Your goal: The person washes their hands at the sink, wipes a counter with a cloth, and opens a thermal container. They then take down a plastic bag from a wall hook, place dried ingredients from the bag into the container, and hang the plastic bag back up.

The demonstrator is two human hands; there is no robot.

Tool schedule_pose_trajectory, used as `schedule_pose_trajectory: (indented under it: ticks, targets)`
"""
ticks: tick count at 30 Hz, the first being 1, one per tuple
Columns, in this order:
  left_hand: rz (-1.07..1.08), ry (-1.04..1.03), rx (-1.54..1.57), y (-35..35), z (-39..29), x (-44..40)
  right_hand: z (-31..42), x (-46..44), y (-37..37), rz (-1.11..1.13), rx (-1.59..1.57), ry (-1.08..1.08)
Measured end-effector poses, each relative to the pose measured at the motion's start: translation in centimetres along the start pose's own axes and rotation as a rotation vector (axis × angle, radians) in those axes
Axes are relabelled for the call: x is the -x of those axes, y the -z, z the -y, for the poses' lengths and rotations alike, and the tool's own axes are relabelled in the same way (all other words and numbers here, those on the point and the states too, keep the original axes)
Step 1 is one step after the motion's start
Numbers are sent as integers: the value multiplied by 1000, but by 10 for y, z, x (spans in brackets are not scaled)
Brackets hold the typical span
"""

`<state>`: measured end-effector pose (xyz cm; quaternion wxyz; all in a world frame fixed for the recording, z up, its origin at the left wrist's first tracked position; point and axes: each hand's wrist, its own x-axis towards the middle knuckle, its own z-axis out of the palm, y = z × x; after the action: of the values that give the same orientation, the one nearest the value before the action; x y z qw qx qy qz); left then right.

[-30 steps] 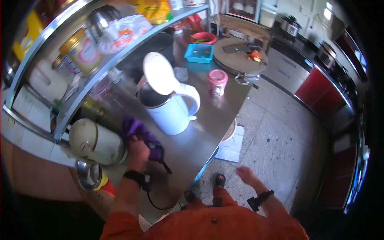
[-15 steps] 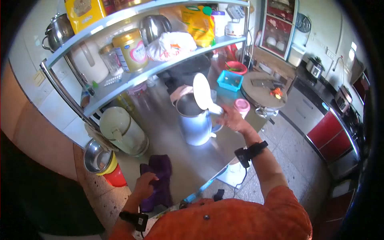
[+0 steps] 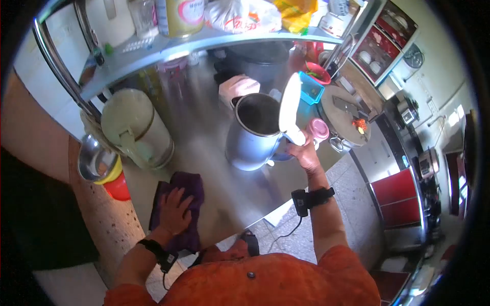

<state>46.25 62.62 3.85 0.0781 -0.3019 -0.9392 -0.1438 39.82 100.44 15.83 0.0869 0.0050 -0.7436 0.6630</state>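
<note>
A purple cloth [image 3: 193,196] lies at the near left of the metal table [image 3: 224,204]. My left hand [image 3: 175,213] rests on it with fingers spread. The white electric kettle [image 3: 251,148] stands upright, its lid [image 3: 290,104] raised and its dark inside showing. Around the upper part of its handle, on the right side, my right hand [image 3: 304,152] is wrapped. Just beyond that hand is a pink lidded cup [image 3: 318,129]. Behind the kettle sits a pale pink box-like object [image 3: 238,90].
A large pale thermos [image 3: 135,127] stands at the left, with stacked basins [image 3: 99,162] below it. The shelf [image 3: 204,47] overhangs the back. At the right back are a blue tray [image 3: 310,88], a red bowl [image 3: 317,73] and a round board [image 3: 339,115] with a cleaver.
My right hand has come from beside the table to the kettle's handle. The purple cloth has been moved from beside the thermos to the near edge. My left hand has flattened on it.
</note>
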Motion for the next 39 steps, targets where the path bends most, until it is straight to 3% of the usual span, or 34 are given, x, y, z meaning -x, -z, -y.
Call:
schedule_pose_trajectory:
  ticks: [15,20,21,24,25,26,30,39]
  targets:
    - [-5,-1,93,0,8,-7,-15,-2,-3,-129,5,74]
    - [20,10,87,3,5,-8,-8,2,-6,-100,48,-4]
    - [48,4,102,4,4,-11,-9,5,-13,-95,-236,38]
    - [-12,-18,81,-1,0,-9,0,4,-24,-142,121,47]
    - [-17,-24,62,-1,0,-7,-4,2,-30,-133,54,-30]
    - [-16,-32,58,-5,3,-5,-14,-3,-38,-137,32,60]
    - [9,-42,49,-9,9,-1,-15,-11,-64,-131,-110,-8]
    - [-132,-119,24,-11,7,-3,-15,-25,-84,-263,173,37]
